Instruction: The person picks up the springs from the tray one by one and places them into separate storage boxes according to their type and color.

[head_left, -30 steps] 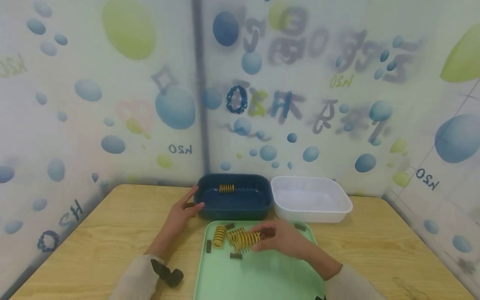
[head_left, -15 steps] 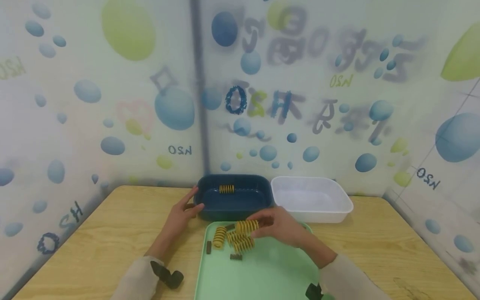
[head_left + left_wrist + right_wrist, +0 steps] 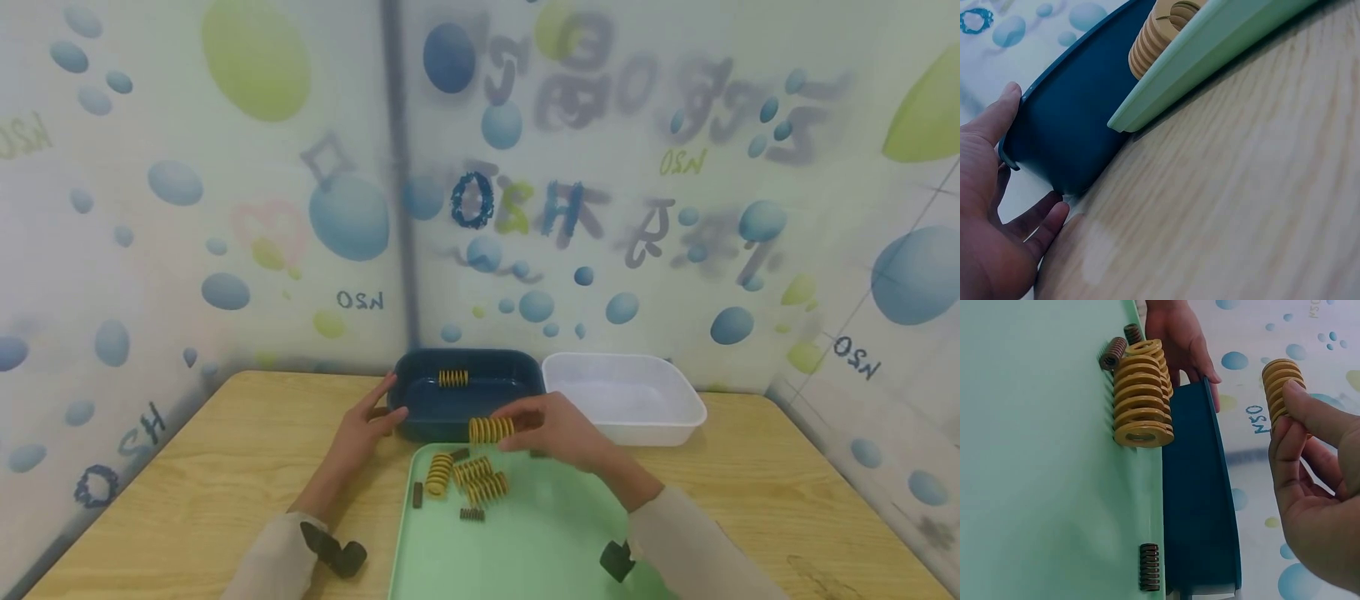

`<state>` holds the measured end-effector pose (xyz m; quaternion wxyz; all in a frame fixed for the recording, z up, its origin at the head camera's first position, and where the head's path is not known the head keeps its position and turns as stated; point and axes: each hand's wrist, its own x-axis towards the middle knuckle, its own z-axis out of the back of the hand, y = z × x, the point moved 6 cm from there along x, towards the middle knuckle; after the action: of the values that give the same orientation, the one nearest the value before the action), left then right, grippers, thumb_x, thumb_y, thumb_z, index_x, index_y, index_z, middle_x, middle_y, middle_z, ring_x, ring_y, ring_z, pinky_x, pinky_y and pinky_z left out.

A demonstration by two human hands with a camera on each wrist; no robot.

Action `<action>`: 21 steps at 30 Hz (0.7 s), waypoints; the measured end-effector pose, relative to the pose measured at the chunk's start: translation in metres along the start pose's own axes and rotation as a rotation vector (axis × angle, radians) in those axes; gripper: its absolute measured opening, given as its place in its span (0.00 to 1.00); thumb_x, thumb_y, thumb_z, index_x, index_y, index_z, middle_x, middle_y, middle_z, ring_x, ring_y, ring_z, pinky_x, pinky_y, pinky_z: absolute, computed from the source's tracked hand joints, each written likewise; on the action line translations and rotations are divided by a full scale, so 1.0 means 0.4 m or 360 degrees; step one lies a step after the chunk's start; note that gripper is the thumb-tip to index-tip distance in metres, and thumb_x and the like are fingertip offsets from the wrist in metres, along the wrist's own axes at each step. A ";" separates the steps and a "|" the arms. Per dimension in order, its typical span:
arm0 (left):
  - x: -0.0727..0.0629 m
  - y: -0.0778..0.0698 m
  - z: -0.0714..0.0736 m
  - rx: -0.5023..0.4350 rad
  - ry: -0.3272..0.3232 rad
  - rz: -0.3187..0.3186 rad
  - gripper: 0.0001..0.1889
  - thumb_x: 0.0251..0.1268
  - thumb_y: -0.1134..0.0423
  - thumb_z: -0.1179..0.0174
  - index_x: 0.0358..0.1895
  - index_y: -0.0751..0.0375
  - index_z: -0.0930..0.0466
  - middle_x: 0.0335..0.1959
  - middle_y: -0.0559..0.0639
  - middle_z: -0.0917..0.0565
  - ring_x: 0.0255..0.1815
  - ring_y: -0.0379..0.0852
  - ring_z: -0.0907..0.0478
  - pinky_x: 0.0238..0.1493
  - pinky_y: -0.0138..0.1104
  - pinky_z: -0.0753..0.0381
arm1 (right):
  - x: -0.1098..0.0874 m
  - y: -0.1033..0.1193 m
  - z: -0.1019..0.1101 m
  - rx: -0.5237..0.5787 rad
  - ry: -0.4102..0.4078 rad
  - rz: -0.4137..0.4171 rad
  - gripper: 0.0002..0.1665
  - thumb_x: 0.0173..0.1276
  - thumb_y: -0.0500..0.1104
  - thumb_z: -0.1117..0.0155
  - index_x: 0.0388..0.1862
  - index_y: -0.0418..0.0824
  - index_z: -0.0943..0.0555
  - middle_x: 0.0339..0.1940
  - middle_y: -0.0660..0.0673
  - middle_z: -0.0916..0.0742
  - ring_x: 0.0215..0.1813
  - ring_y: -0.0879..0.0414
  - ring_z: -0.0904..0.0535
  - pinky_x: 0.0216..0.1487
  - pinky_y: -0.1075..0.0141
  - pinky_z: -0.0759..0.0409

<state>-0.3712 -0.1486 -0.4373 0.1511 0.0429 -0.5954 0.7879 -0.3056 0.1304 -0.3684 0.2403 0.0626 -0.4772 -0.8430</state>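
My right hand (image 3: pixel 558 433) pinches a yellow coil spring (image 3: pixel 491 430) by its right end, raised over the front edge of the blue bin (image 3: pixel 468 429). In the right wrist view, the thumb and fingertips grip that spring near its lower end. My left hand (image 3: pixel 362 433) touches the left side of the blue bin with spread fingers; in the left wrist view the thumb lies at the rim. One yellow spring (image 3: pixel 453 378) lies inside the bin. More yellow springs (image 3: pixel 438 473) lie on the green tray (image 3: pixel 540 533), with a small brown spring (image 3: pixel 472 515) before them.
A white bin (image 3: pixel 626 429) stands to the right of the blue one. Other small brown springs (image 3: pixel 417 495) lie near the tray's edges. The wooden table (image 3: pixel 780 475) reaches back to a patterned curtain (image 3: pixel 480 317).
My right hand has lifted the yellow spring from the pile on the tray and moved it up and away toward the blue bin. The left hand stays in place.
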 end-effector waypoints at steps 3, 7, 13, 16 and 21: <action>-0.001 -0.001 -0.001 -0.0001 0.0005 0.0003 0.34 0.65 0.53 0.39 0.73 0.49 0.40 0.75 0.40 0.44 0.59 0.57 0.29 0.48 0.37 0.25 | 0.010 -0.001 0.006 -0.0026 -0.0015 -0.0017 0.20 0.55 0.51 0.25 0.48 0.52 0.15 0.38 0.54 0.13 0.40 0.55 0.19 0.41 0.58 0.21; -0.001 -0.001 -0.001 -0.0002 0.0005 0.0014 0.34 0.65 0.53 0.38 0.73 0.48 0.40 0.75 0.40 0.44 0.59 0.57 0.29 0.48 0.37 0.25 | 0.024 0.000 0.012 -0.0052 -0.0032 -0.0019 0.20 0.56 0.49 0.25 0.48 0.51 0.15 0.37 0.54 0.13 0.39 0.55 0.19 0.40 0.60 0.21; -0.002 0.000 0.000 0.0003 0.0010 0.0008 0.34 0.65 0.53 0.39 0.74 0.49 0.41 0.75 0.41 0.44 0.60 0.58 0.29 0.48 0.37 0.24 | 0.053 -0.006 0.017 -0.0085 -0.0058 -0.0070 0.20 0.56 0.48 0.25 0.49 0.49 0.15 0.37 0.53 0.13 0.41 0.55 0.20 0.41 0.61 0.21; -0.002 -0.001 0.000 0.0009 0.0012 0.0002 0.34 0.66 0.53 0.39 0.74 0.49 0.41 0.75 0.41 0.44 0.60 0.58 0.29 0.48 0.37 0.24 | 0.067 -0.011 0.020 -0.0083 -0.0067 -0.0105 0.21 0.56 0.48 0.25 0.49 0.49 0.15 0.38 0.53 0.13 0.41 0.56 0.19 0.43 0.61 0.22; -0.002 -0.002 -0.002 0.0011 0.0027 0.0008 0.34 0.66 0.53 0.39 0.74 0.48 0.41 0.75 0.41 0.45 0.61 0.58 0.30 0.48 0.37 0.25 | 0.091 -0.028 0.023 -0.0078 -0.0076 -0.0147 0.24 0.54 0.52 0.25 0.50 0.49 0.16 0.40 0.54 0.13 0.43 0.57 0.19 0.45 0.61 0.22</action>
<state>-0.3702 -0.1479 -0.4368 0.1542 0.0353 -0.5915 0.7907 -0.3446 0.1255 -0.3684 0.1912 0.0583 -0.4585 -0.8659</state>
